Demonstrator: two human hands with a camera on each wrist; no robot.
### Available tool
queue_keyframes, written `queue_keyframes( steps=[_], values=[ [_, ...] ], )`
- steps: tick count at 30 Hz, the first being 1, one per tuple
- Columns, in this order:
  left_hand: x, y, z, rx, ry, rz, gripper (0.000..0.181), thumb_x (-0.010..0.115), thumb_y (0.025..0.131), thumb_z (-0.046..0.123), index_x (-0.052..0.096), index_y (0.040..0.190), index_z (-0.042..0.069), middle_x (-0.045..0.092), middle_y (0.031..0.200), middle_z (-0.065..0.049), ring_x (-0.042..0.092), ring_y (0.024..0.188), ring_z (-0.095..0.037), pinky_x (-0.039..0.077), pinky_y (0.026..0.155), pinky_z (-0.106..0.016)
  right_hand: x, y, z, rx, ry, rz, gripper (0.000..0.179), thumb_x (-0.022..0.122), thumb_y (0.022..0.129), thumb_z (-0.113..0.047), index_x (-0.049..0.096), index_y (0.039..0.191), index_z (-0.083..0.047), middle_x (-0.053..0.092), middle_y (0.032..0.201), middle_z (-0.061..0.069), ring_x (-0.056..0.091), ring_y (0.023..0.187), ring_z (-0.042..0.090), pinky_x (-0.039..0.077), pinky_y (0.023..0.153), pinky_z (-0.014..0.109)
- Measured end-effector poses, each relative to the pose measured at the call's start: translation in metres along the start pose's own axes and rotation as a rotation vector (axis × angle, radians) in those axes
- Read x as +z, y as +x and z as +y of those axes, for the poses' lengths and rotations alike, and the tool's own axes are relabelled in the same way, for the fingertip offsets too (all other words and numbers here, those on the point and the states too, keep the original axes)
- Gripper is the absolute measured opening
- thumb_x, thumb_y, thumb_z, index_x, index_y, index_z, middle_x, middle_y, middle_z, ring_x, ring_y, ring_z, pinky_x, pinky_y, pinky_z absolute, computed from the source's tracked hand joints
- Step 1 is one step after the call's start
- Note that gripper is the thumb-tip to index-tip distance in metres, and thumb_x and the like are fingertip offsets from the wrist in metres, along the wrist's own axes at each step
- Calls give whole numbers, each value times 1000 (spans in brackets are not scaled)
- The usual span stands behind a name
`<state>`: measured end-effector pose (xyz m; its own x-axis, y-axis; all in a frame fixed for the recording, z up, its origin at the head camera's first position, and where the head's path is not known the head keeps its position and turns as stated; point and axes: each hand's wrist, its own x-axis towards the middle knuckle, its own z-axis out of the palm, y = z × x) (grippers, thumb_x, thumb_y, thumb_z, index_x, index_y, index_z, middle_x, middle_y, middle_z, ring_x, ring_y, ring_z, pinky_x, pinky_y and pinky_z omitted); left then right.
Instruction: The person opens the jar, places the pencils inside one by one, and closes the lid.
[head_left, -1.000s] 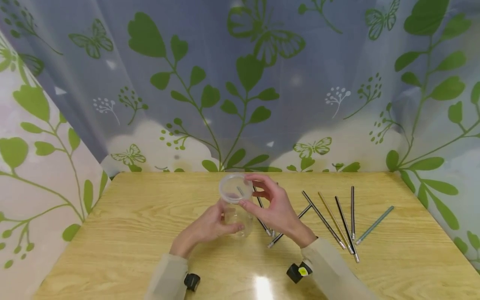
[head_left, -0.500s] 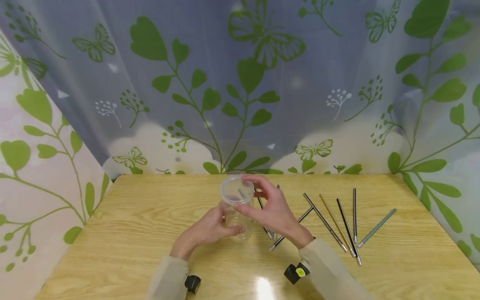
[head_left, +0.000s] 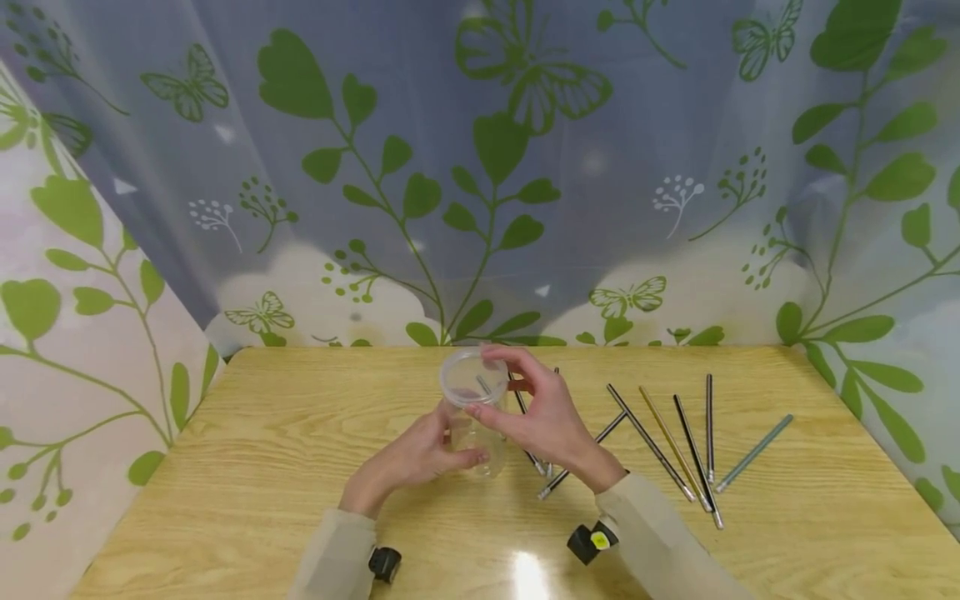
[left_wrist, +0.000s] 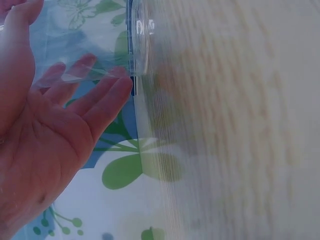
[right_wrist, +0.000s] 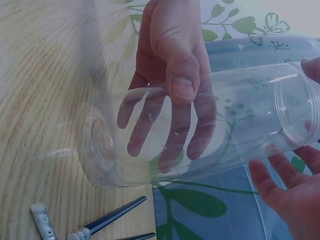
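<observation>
Both hands hold a clear plastic jar [head_left: 474,433] that stands tilted above the table. My left hand [head_left: 416,454] curls round the jar's body from the left, thumb on the near side. In the right wrist view the left fingers [right_wrist: 180,125] show through the transparent wall. My right hand [head_left: 547,412] grips the round top end, with thumb at the near edge and fingertips at the far edge. That top has a whitish, translucent rim [head_left: 444,392]; a short dark strip shows through it. The right wrist view shows a ringed neck [right_wrist: 295,105] beside the right hand [right_wrist: 295,205].
Several pencils with silvery ends lie on the wooden table [head_left: 300,433], right of the jar: a gold pencil [head_left: 670,442], a teal pencil [head_left: 753,454] and black ones, among them a black pencil [head_left: 710,425]. Behind the table hangs a patterned curtain [head_left: 420,125].
My right thumb has shifted slightly left along the near edge of the jar's top, and the right wrist has turned a little. The left hand keeps its hold, and the pencils lie unmoved.
</observation>
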<state>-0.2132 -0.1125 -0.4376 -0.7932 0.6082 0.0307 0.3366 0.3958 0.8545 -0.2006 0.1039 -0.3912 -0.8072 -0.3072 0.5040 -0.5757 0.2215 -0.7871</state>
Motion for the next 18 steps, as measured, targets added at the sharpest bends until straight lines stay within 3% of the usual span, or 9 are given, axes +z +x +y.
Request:
queue_keyframes(
  steps=[12,18],
  values=[
    [0,0,-1,8,2,-3,87,74,95,29,19,162,20,30,166,-14,41,145,-37,47,109,-63,0,1,-2,2,29,-15,54,81,86,-8,57,135,-9,55,152,6,60,129,31,59,96,36],
    [0,-1,-2,12,5,-5,89,74,95,29,17,163,18,30,166,-14,42,143,-36,48,109,-62,1,0,-4,6,34,2,52,81,87,-8,58,133,-13,56,151,4,60,127,26,59,97,37]
  ],
)
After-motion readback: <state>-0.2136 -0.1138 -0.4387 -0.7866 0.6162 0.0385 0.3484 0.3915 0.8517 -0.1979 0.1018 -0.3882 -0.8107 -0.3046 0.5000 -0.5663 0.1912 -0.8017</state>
